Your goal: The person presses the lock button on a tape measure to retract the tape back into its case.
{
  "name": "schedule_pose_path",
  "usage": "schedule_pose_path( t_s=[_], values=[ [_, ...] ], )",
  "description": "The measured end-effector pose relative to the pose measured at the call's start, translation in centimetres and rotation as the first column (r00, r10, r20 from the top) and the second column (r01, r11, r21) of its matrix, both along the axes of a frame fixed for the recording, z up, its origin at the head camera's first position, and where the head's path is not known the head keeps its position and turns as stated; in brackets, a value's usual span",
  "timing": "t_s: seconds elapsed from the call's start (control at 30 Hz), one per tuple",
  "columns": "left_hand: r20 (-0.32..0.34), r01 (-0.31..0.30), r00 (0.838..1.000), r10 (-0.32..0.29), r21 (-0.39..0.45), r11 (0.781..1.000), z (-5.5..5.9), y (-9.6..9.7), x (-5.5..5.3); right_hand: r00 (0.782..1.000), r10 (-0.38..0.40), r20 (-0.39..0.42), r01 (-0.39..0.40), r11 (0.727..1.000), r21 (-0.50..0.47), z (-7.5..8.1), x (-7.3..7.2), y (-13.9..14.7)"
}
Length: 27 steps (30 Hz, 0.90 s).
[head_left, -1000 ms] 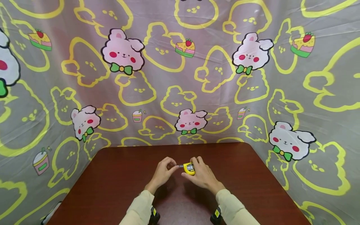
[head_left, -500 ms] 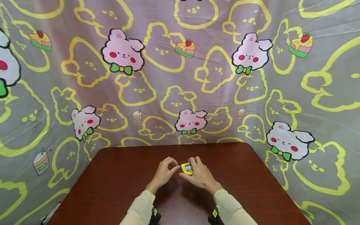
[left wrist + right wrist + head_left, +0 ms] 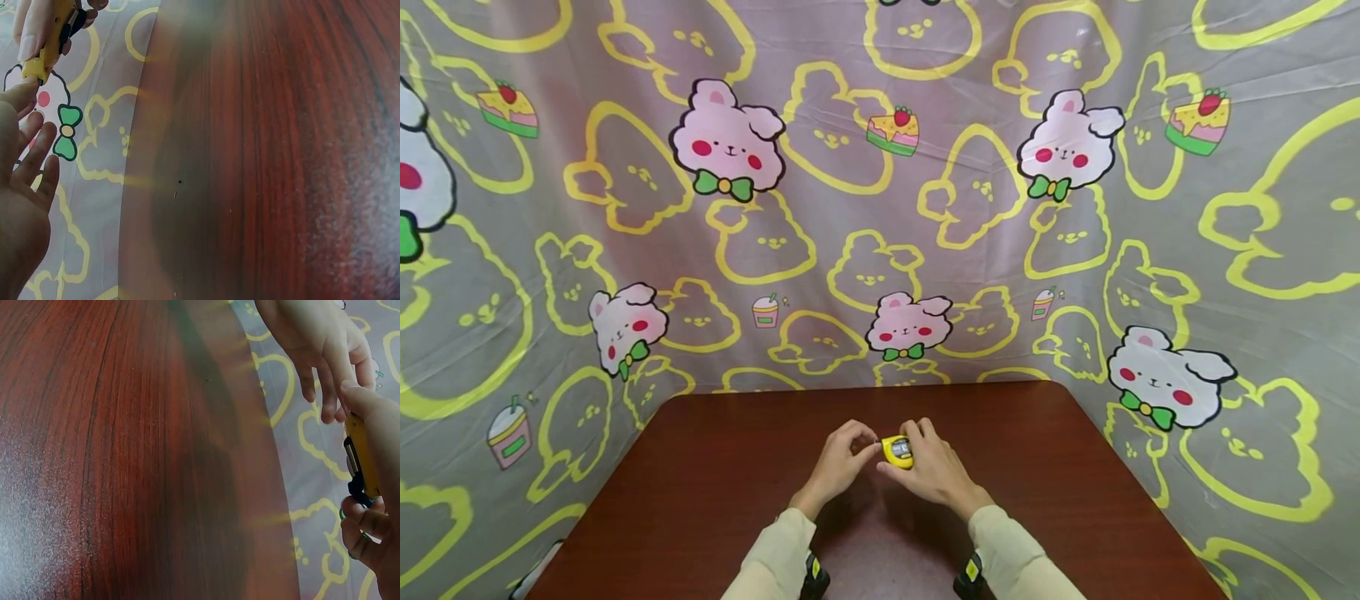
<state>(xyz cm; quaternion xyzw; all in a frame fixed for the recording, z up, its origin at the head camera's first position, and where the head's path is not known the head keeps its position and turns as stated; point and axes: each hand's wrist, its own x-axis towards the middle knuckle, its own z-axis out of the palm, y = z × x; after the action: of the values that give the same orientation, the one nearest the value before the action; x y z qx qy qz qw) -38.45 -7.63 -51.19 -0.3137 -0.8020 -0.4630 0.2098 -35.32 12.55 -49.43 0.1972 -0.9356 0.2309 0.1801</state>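
A yellow tape measure (image 3: 897, 452) with a dark label is held in the air over the table by my right hand (image 3: 936, 467), its fingers and thumb gripping the case. My left hand (image 3: 838, 460) pinches the tape's end at the case's mouth, thumb against forefinger. Only a tiny dark bit of blade shows between the left fingertips and the case in the head view. From the left wrist, the tape measure (image 3: 51, 50) appears edge-on, with the other left fingers spread loosely below. A black clip shows on the tape measure (image 3: 370, 453) in the right wrist view.
A dark reddish-brown wooden table (image 3: 715, 467) lies under both hands. Patterned cloth curtain (image 3: 820, 250) with cartoon rabbits hangs around its back and sides. Black devices are strapped at both wrists, below cream sleeves (image 3: 778, 550).
The tape measure's case has moved left with my right hand, up to my left fingertips. The exposed length of blade has shortened to almost nothing. My left hand has barely moved.
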Motion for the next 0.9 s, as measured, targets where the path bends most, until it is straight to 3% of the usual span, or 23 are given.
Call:
schedule_pose_path(
  t_s=[0.4, 0.77, 0.9],
  values=[
    [0.025, -0.019, 1.0, 0.019, 0.021, 1.0, 0.0, -0.1, 0.2, 1.0, -0.007, 0.017, 0.007, 1.0, 0.002, 0.0, 0.2, -0.2],
    [-0.041, -0.046, 0.998, 0.048, 0.05, 0.998, 0.7, -1.1, 0.4, 0.998, -0.035, 0.047, 0.034, 0.999, 0.018, -0.8, 0.4, 0.1],
    [-0.037, -0.064, 0.997, 0.066, 0.051, 0.997, 0.7, -1.3, 0.4, 0.997, -0.051, 0.059, 0.049, 0.998, 0.031, -1.4, 0.3, 0.3]
  ],
)
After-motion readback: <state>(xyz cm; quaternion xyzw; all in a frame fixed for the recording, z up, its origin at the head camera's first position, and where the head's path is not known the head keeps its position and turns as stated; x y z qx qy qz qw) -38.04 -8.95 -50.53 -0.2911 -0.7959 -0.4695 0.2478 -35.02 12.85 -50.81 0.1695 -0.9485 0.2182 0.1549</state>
